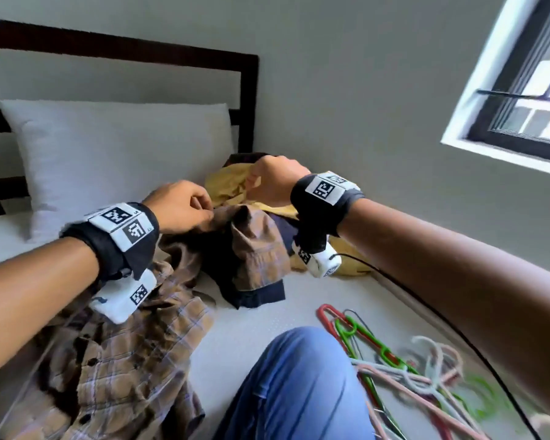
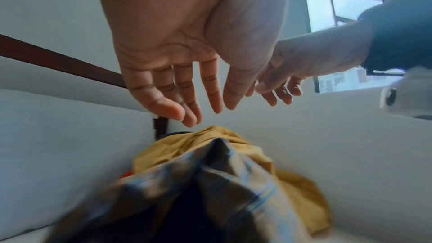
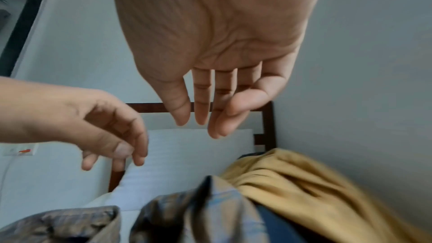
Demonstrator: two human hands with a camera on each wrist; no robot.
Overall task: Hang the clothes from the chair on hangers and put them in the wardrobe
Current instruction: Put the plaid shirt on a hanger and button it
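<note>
Head view: the brown plaid button-up shirt (image 1: pixel 134 354) lies crumpled on the white mattress (image 1: pixel 267 315), its long axis running from the near left edge diagonally away toward the far right corner, where a bunched portion, possibly the collar end, rises over a dark navy garment (image 1: pixel 261 295) and a mustard-yellow garment (image 1: pixel 229 185). The left hand (image 1: pixel 178 208) is above that raised portion with fingers curled downward; whether the tips touch the cloth cannot be told here. The right hand (image 1: pixel 272 181) hovers over the yellow garment, farther from the shirt, so the left hand is the nearer one. A tangle of red, green, pink and grey plastic hangers (image 1: pixel 394 369) lies near the right edge of the mattress, well apart from both hands. A white pillow (image 1: pixel 118 154) leans on the dark wooden headboard (image 1: pixel 248 100). Left wrist view: the left hand (image 2: pixel 177 43) is spread, fingers relaxed and separated, holding nothing, directly above the blurred plaid shirt (image 2: pixel 222 182). Right wrist view: the right hand (image 3: pixel 217 43) is likewise loosely spread and empty, above the seam between plaid shirt (image 3: pixel 198 210) and yellow garment (image 3: pixel 292 178). Judgement: the coming move is a downward grasp at the raised end of the shirt, before any hanger is fetched.
</note>
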